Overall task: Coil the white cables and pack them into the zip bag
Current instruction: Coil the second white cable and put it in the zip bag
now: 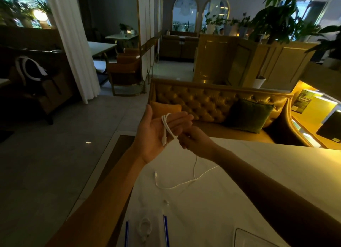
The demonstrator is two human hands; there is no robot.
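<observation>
My left hand is raised above the table with its palm up and fingers stretched out. A white cable is looped a couple of times around those fingers, one plug hanging at the palm's edge. My right hand pinches the same cable just below the left fingers. The cable's loose tail trails down onto the white table and ends in a plug at the left. A clear zip bag with blue edge strips lies at the near edge, a coiled white cable inside it.
The white table fills the lower right; its left edge drops to a grey tiled floor. A pale flat object lies at the near right. A tufted golden sofa with cushions stands behind the table.
</observation>
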